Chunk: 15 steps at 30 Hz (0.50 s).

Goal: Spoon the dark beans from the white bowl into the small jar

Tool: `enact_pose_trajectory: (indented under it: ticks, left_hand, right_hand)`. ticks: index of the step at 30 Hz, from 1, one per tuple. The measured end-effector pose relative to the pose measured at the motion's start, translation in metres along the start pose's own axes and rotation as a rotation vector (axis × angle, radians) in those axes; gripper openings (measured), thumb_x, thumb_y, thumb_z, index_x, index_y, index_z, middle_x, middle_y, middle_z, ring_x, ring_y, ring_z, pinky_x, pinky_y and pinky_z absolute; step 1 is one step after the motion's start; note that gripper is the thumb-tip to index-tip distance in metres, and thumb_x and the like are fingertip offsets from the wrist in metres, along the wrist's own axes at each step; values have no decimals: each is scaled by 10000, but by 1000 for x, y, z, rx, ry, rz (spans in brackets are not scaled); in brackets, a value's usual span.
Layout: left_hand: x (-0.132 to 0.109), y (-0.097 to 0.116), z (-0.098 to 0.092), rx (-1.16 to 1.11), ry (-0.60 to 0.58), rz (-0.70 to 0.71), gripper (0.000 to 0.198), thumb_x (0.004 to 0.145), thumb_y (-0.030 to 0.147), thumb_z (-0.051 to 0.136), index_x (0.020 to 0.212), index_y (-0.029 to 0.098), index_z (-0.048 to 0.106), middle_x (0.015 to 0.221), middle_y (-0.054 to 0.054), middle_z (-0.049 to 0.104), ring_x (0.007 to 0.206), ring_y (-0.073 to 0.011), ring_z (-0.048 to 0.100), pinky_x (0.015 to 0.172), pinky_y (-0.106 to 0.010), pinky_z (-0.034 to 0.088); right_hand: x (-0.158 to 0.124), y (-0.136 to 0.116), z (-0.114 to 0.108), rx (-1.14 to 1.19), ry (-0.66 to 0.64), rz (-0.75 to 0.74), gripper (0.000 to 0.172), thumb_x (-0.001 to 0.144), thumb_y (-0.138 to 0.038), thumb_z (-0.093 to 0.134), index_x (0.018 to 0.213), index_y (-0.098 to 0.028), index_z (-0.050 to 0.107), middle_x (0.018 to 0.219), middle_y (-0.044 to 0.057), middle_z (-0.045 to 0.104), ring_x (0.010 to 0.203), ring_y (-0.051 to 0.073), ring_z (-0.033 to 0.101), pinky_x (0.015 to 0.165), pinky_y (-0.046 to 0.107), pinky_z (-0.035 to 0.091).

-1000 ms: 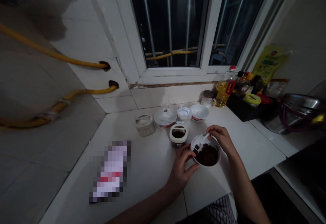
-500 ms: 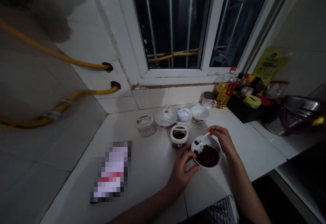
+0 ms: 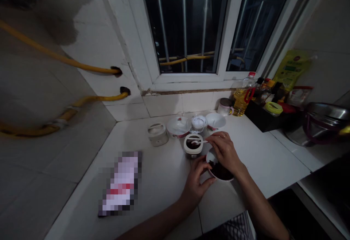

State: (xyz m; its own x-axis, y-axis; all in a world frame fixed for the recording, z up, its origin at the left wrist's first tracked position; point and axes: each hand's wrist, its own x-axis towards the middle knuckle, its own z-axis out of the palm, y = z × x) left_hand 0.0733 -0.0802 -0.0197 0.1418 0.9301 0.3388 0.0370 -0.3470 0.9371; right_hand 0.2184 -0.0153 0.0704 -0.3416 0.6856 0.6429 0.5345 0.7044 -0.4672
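Head view: plastic spoon (image 3: 198, 142) points left over jar (image 3: 193, 152).

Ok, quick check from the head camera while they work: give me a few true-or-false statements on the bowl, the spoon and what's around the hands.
1. The left hand grips the rim of the bowl. True.
2. The right hand holds a white spoon over the small jar. True.
3. The bowl is empty. False: it holds dark food.
4. The oil bottle stands right beside the bowl. False: the oil bottle stands back by the window, well behind the bowl.
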Motion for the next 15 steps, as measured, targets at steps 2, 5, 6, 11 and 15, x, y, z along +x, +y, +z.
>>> enact_pose_trajectory:
  ticks: [2,5,6,11,15]
  left_hand:
    - [0,-1,0,8,-4,0,167,759,238,704,908,213,634,1223,-105,513,1191,-262,535,992,-416,485]
    - [0,-2,0,17,-2,3,185,755,234,714,923,219,637,1234,-104,512,1208,-264,522,1002,-418,476]
    - [0,-2,0,12,-4,5,192,755,237,716,929,221,638,1239,-103,510,1213,-265,518,999,-416,479]
    - [-1,-3,-1,-22,-23,-2,197,763,224,708,944,214,630,1254,-112,493,1222,-267,513,978,-407,500]
    - [-1,-2,-2,-15,-23,0,212,769,216,704,968,217,630,1257,-103,487,1221,-257,518,991,-404,494]
  right_hand:
    - [-1,-1,-3,-56,-49,-92,262,909,-133,448,1006,-225,673,897,71,715,951,232,594,904,428,411]
    - [-4,2,-11,-44,25,-60,249,918,-163,444,995,-233,670,890,71,708,942,238,594,894,440,411]
    - [-6,3,-15,-18,66,-15,233,922,-187,448,981,-233,669,867,70,701,929,238,592,881,432,416]
    - [-16,21,-35,50,104,222,187,918,-253,460,890,-218,642,711,37,625,782,216,569,785,359,426]
    - [-19,29,-40,-48,-66,228,191,890,-201,452,851,-203,639,731,45,631,761,212,563,799,364,413]
